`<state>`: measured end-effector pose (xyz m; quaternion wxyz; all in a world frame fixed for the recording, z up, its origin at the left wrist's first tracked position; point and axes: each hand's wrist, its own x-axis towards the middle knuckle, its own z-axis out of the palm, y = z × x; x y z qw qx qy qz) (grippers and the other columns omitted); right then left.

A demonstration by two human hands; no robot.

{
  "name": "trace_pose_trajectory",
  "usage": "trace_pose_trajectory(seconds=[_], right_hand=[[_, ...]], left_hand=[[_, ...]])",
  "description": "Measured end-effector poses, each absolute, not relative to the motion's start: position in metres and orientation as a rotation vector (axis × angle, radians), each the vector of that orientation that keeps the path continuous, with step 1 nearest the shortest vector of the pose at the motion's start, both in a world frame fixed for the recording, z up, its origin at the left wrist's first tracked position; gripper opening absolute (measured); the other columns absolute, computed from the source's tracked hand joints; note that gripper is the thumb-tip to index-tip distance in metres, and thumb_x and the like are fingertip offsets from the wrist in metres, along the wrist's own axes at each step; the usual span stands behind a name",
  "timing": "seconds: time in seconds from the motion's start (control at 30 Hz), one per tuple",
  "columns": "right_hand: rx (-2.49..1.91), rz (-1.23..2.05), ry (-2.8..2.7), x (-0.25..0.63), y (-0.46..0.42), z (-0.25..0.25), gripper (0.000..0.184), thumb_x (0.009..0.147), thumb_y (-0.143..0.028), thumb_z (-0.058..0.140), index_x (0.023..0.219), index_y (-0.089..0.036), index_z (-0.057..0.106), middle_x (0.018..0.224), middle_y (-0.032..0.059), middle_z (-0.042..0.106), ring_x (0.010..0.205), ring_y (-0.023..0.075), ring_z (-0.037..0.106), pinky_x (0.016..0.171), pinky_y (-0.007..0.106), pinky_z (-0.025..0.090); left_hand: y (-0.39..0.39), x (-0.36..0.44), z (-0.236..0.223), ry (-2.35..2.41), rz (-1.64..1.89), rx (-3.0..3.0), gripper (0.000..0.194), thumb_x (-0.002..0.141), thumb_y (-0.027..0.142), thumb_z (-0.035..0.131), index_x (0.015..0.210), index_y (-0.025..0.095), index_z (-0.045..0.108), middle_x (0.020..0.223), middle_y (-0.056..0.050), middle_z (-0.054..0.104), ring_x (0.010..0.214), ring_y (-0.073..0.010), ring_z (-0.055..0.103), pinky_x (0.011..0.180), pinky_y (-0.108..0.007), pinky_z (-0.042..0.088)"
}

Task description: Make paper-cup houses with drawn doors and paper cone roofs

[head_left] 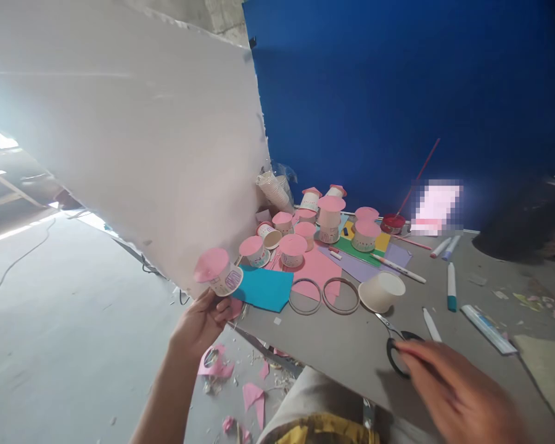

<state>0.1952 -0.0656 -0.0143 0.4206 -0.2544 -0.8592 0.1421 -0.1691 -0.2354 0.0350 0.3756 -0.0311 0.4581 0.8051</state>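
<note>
Cup (219,274): held up here at the near left of the tabletop (324,345), tilted, its pink disc (209,264) leaning leftward, and purple drawing is shown on the white wall.
Left hand (198,327): brought in from below, the cup's lower edge pinched by its fingers.
Right hand (457,382): blurred, seen at the near right, its fingers pinched on a black handle of the scissors.
Scissors (392,327): pointed away from the right hand, the blade tips just beside a plain white cup (387,290).
Cyan sheet (266,288): laid flat, its left end partly covered from view by the held cup.
Rings (341,312): two of them, set side by side between the cyan sheet and the plain white cup.
Pink-topped cups (293,246): crowded together toward the back, rims down for the most part, one tipped on its side among them.
Coloured paper (328,266): pink, purple and green sheets, spread around and under that crowd.
Markers (451,287): scattered across the right side, one of them teal-capped.
Red pot (393,224): placed by the blue board (388,92), a thin red stick (419,177) leaned up out of it.
Cup stack (275,189): tilted into the back corner, against the white panel (143,123).
Floor (74,333): littered with pink scraps (255,401) below the tabletop's edge.
</note>
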Motion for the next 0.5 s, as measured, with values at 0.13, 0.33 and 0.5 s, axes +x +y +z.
trace_pose_trajectory(seconds=[0.13,0.33,0.5], right_hand=[[-0.372,0.223,-2.484,0.077,-0.085,0.020,0.034,0.092,-0.002,0.047,0.112,-0.021,0.068,0.111,0.0118,0.071,0.100,0.0244,0.066,0.081,0.034,0.056],[-0.505,0.145,-2.972,-0.015,-0.090,0.029,0.020,0.088,-0.004,0.059,0.101,-0.016,0.070,0.117,0.0185,0.064,0.108,0.0316,0.059,0.081,0.037,0.050],[-0.454,0.135,-3.023,-0.021,-0.080,0.020,0.017,0.089,-0.006,0.060,0.098,-0.015,0.072,0.113,0.0175,0.064,0.109,0.0313,0.057,0.080,0.036,0.047]], left_hand=[[-0.233,-0.169,0.036,1.153,2.026,-0.090,0.035,0.104,0.011,0.028,0.075,0.019,0.046,0.055,0.004,0.039,0.043,-0.0083,0.039,0.039,-0.018,0.034],[-0.257,-0.171,0.040,1.134,2.117,-0.036,0.029,0.101,0.009,0.032,0.083,0.016,0.053,0.066,0.001,0.049,0.048,-0.0084,0.043,0.040,-0.018,0.035],[-0.265,-0.176,0.030,1.102,2.134,-0.042,0.026,0.099,0.007,0.036,0.084,0.014,0.056,0.068,-0.001,0.051,0.048,-0.0085,0.045,0.040,-0.019,0.037]])
